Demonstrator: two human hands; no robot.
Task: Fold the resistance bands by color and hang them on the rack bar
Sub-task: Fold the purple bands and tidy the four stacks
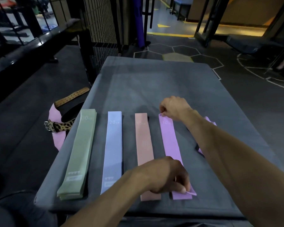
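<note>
You are still in the laying-out and sorting part of the job, by the look of it. Four resistance bands lie flat and roughly side by side on the grey padded table (154, 76): the green band (79, 153) marked 30 at the left, which looks like a stack of several layers, then the blue band (113, 149) marked 20, the pink band (144, 145), and the purple band (170, 143) marked 10. None of them is folded over yet, and none hangs on anything.

Your right hand (174, 107) pinches the far end of the purple band, fingers curled down onto its corner. Your left hand (167, 176) is at the near end of the same band, fingertips pinching its near right corner, which is lifted a little off the cloth. So you hold that band at both ends, ready either to straighten it or to fold it end to end.

Another purple piece (209, 121) shows just past your right forearm, mostly hidden, so you may have more of that color to stack.

On the floor to the left lie a pink strip (56, 138), a leopard-print belt (62, 126) and a tan leather belt (72, 96). I cannot tell which bar is the rack bar from here. Folding every color and all the hanging are still ahead of you
</note>
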